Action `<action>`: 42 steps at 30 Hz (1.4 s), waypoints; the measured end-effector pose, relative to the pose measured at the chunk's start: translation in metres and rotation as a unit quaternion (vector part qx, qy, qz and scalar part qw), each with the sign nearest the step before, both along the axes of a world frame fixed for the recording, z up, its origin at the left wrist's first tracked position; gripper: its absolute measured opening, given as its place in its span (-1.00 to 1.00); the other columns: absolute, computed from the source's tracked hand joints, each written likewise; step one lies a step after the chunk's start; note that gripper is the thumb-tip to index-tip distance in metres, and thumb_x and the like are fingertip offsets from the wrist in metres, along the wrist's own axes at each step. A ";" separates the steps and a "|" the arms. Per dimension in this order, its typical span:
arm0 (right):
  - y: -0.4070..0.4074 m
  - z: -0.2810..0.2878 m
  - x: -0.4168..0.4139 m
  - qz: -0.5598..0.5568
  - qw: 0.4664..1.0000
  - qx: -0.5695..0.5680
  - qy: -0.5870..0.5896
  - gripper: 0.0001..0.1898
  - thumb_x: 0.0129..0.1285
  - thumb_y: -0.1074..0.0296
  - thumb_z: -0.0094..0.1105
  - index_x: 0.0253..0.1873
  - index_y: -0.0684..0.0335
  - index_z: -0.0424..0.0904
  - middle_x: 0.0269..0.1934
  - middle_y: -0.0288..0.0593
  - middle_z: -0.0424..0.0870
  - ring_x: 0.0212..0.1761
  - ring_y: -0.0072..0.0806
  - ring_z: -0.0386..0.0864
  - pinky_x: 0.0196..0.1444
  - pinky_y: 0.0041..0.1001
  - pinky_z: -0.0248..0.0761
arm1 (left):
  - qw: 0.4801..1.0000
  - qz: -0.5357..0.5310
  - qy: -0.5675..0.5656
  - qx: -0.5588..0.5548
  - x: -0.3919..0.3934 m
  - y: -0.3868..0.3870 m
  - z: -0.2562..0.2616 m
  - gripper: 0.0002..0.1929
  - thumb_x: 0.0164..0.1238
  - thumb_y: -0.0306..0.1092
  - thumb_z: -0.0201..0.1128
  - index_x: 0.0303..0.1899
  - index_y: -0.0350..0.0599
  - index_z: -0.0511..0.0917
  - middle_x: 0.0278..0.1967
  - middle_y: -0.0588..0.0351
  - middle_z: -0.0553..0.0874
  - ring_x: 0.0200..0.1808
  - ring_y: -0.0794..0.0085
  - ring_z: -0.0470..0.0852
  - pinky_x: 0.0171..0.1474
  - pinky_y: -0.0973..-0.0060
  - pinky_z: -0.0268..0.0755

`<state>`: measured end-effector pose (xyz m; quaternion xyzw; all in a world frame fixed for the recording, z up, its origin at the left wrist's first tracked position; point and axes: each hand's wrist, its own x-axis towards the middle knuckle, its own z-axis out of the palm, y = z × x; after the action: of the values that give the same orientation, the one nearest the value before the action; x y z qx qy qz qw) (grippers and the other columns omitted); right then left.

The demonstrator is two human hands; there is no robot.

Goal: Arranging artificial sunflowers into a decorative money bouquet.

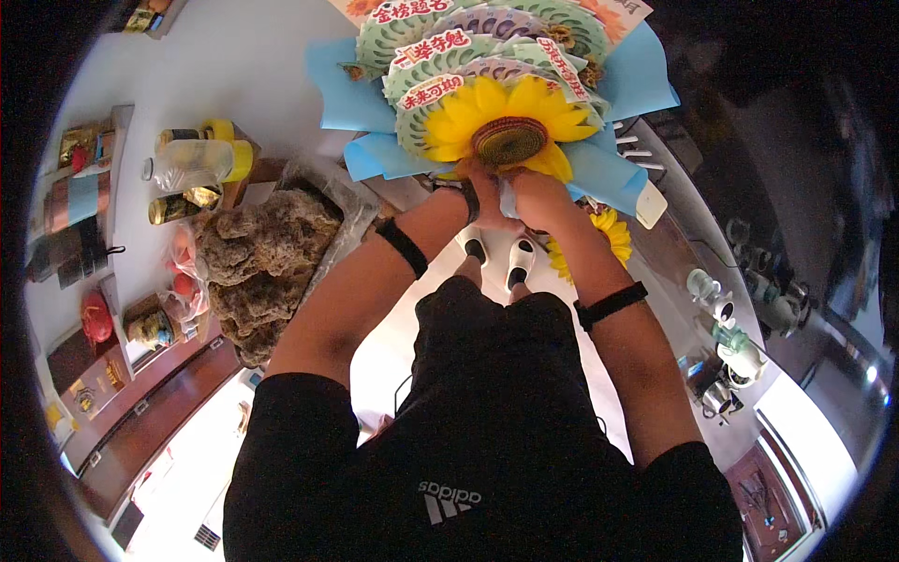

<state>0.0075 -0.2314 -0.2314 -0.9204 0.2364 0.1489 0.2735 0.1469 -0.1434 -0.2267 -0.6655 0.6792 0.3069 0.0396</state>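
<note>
A money bouquet (491,67) made of fanned green and purple notes fills the top of the head view. Blue wrapping paper (351,88) flares out on both sides, and stickers with red writing are fixed over the notes. At its lower front sits a large yellow sunflower (509,137). My left hand (484,197) and my right hand (542,200) meet just under this flower, gripping the bouquet's base. A pale, see-through strip (507,197) shows between them; what it belongs to is unclear. The stems are hidden behind my hands.
Another sunflower (611,239) shows behind my right forearm. On the left are a large rough brown rock-like piece (267,246), a clear plastic jar (189,165) and a plastic bag with red items (184,281). Kettles and cups (734,351) line the right side.
</note>
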 end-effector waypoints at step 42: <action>0.003 -0.006 -0.006 0.140 0.974 -0.175 0.034 -0.82 0.10 0.27 0.27 -0.27 0.16 0.79 -0.28 -0.06 0.78 -0.21 -0.09 0.76 -0.19 -0.10 0.60 | 0.995 -0.001 -0.091 -0.030 0.006 0.009 -0.008 -0.04 -0.07 0.48 0.27 0.23 -0.18 0.54 0.20 -0.26 0.61 0.30 -0.07 0.51 0.42 0.22 0.27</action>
<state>0.0013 -0.2284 -0.2370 -0.9723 0.1372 0.1732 0.0760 0.1534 -0.1348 -0.2350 -0.6909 0.6824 0.2242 0.0814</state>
